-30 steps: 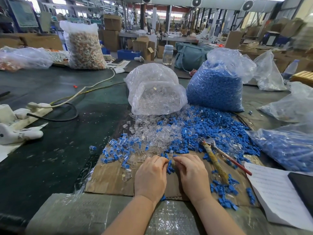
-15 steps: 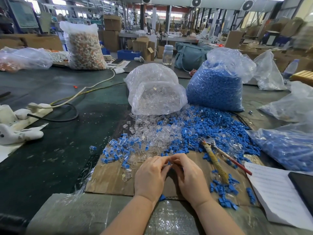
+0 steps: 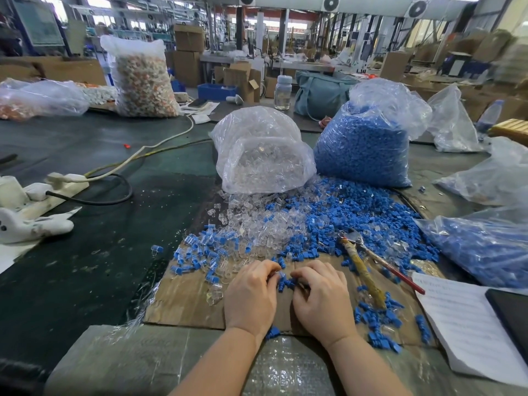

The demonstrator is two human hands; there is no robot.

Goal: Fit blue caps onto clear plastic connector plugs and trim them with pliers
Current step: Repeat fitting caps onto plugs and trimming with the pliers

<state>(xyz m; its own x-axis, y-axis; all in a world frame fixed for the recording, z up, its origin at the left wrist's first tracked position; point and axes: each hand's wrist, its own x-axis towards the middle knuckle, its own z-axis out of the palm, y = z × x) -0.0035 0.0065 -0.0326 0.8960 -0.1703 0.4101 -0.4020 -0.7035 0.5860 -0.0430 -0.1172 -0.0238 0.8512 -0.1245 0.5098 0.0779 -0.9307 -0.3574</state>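
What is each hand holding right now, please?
Left hand: fingers curled, pinching a small clear plug.
Right hand: fingers curled round small blue caps.

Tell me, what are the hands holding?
Both hands, left hand and right hand, pinch small blue caps between their fingertips; where exactly cannot be told.

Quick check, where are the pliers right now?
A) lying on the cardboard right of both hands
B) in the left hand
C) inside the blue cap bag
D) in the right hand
A: the pliers lie on the cardboard sheet, untouched, right of the right hand and the left hand.
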